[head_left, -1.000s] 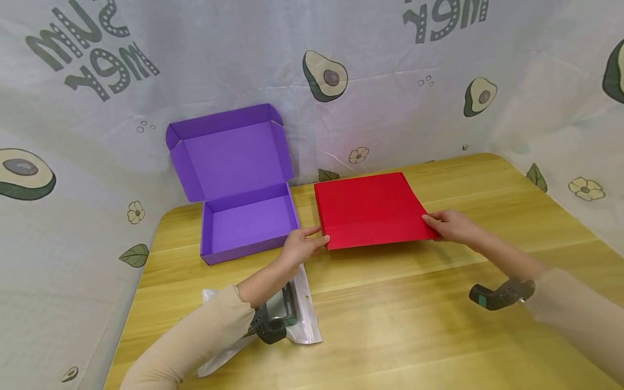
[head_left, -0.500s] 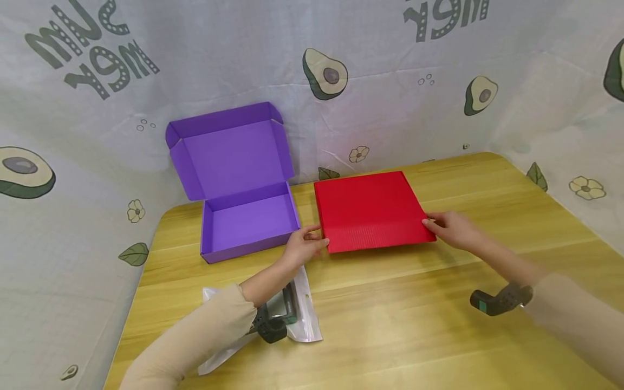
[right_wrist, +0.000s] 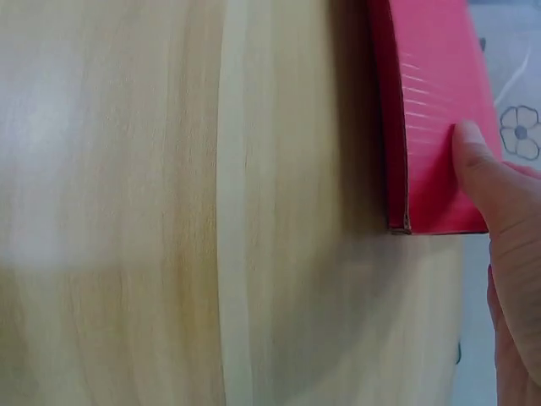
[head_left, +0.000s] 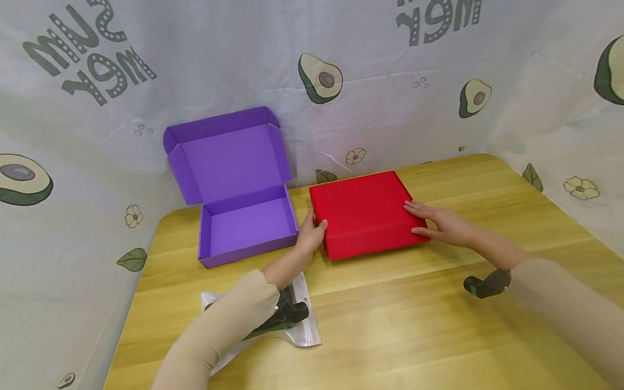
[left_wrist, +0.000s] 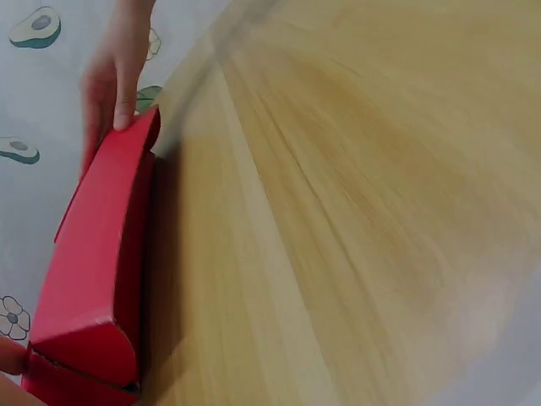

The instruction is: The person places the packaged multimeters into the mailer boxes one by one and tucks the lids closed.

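Red box [head_left: 368, 208] is located right of frame centre, lid down, front flap [head_left: 375, 239] bent over the front. Step in hand is judged to be lid closing; tuck is not confirmed, since the flap's far end is seen curled away from the wall in the left wrist view. Left side is braced by the left hand [head_left: 310, 234], thumb at the lid edge, fingers laid along the side, no grip seen. Right corner is touched by the right hand [head_left: 443, 223], fingers spread and fairly straight on the lid, thumb on the flap; nothing is enclosed. For the next move, flap probably needs to be squared and pressed in evenly at both corners; skew or a creased edge is the risk. Left room is limited by the purple box [head_left: 234, 162], lid raised, just beside the left hand. Rear is bounded by the table edge and curtain [head_left: 380, 124]. Lower left is taken by a clear pouch [head_left: 308, 331], partly hidden under the left sleeve [head_left: 219, 319]. Most room is offered by the table [head_left: 390, 319] at lower centre and right.
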